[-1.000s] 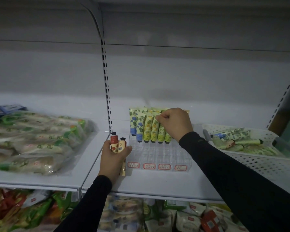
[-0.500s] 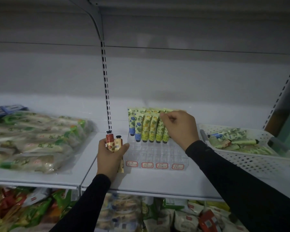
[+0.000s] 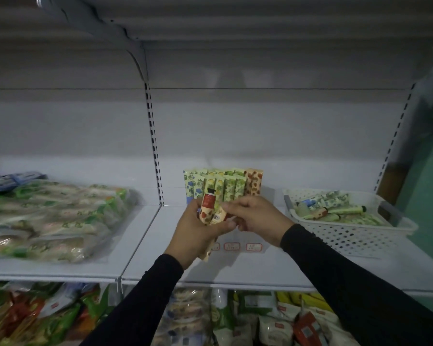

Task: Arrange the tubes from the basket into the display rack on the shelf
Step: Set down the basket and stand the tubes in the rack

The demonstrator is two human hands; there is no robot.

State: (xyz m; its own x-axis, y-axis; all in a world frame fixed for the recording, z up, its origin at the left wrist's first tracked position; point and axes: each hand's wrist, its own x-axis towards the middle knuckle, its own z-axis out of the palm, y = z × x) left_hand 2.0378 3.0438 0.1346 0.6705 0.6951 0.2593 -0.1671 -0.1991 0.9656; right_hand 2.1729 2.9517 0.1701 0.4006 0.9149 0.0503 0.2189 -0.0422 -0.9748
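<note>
My left hand [image 3: 198,233] grips two red-patterned tubes [image 3: 208,206], caps up, in front of the clear display rack [image 3: 245,246] on the shelf. My right hand [image 3: 256,217] has come over and pinches the right one of those tubes [image 3: 219,216]. At the rack's back stand several tubes [image 3: 225,187] in blue, yellow, green and orange prints. The white perforated basket [image 3: 355,236] on the right holds several more tubes [image 3: 335,208] lying flat. The hands hide most of the rack's front cells.
Clear bags of packaged food [image 3: 48,221] fill the left shelf section. A slotted upright [image 3: 155,151] divides the two sections. More packaged goods [image 3: 210,320] crowd the lower shelf. The shelf edge [image 3: 235,280] runs below my wrists.
My right hand left the row of tubes at the rack's back and moved down-left onto a tube in my left hand. My left hand shifted right, in front of the rack. An orange tube now shows.
</note>
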